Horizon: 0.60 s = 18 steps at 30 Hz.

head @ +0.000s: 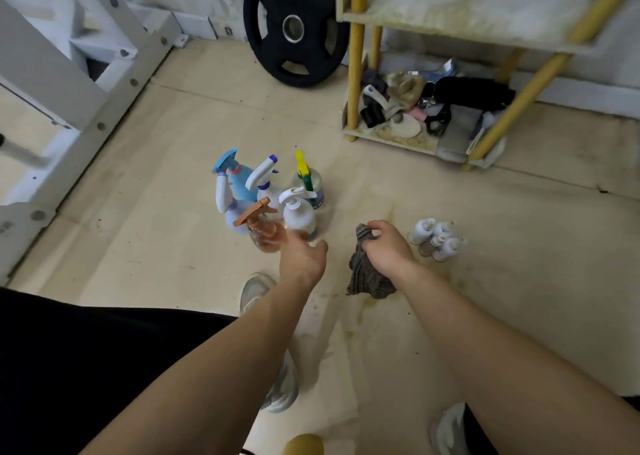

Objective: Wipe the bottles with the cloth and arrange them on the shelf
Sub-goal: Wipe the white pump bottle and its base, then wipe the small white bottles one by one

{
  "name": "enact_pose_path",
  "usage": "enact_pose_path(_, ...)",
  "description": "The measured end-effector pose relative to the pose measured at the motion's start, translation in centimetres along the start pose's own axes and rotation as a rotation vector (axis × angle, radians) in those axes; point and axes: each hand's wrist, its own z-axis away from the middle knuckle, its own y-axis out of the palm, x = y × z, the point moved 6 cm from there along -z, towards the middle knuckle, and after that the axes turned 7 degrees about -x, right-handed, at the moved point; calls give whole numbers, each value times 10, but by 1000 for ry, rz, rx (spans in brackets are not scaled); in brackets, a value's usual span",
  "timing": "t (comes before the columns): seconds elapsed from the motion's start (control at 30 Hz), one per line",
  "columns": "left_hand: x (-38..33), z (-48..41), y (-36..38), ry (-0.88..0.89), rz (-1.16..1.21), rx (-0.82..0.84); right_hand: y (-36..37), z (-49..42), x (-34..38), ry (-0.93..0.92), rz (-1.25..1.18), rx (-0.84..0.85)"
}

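Note:
Several spray bottles stand clustered on the floor: a blue one (pixel 239 181), a white one with a purple collar (pixel 265 177), a clear one with a yellow-green trigger (pixel 308 183), a white pump bottle (pixel 298 214) and a peach-coloured one (pixel 265 235). My left hand (pixel 303 257) reaches toward the peach bottle and the white pump bottle, fingers blurred at them. My right hand (pixel 386 247) grips a brown striped cloth (pixel 367 274) that hangs down to the floor. A few small white bottles (pixel 438 240) stand to the right of the cloth.
A yellow-legged shelf (pixel 356 74) stands at the back right, its bottom level filled with assorted clutter (pixel 433 105). A black weight plate (pixel 294 29) leans on the wall. A white metal frame (pixel 69 84) fills the left. My shoes (pixel 256 290) are on the floor.

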Motion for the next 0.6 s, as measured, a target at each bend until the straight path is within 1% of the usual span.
enact_pose_path(0.07, -16, 28, 15, -36, 28, 254, -19, 12, -4, 33, -74, -72)
enact_pose_path(0.13, -33, 61, 30, -176, 183, 536, -38, 22, -8, 46, -197, -145)
enact_pose_path(0.17, -42, 72, 36, -217, 244, 621, -48, 28, -9, 37, -267, -167)
enact_pose_path(0.2, -50, 81, 42, -228, 288, 667, -59, 34, -11, 18, -339, -182)
enact_pose_path(0.23, -57, 86, 46, -222, 320, 683, -67, 38, -14, -4, -384, -195)
enact_pose_path(0.3, -70, 91, 56, -196, 384, 669, -85, 46, -22, -67, -373, -222)
enact_pose_path(0.37, -79, 94, 68, -179, 430, 651, -98, 53, -34, -129, -361, -192)
enact_pose_path(0.4, -82, 94, 74, -182, 447, 641, -101, 58, -42, -140, -383, -148)
enact_pose_path(0.47, -86, 98, 88, -200, 450, 640, -102, 67, -61, -103, -441, -52)
enact_pose_path(0.5, -87, 102, 95, -213, 433, 664, -103, 69, -74, -57, -478, -37)
enact_pose_path(0.57, -88, 115, 111, -250, 357, 742, -108, 64, -100, 23, -566, -107)
enact_pose_path(0.6, -87, 119, 116, -258, 294, 775, -112, 62, -111, 42, -567, -163)
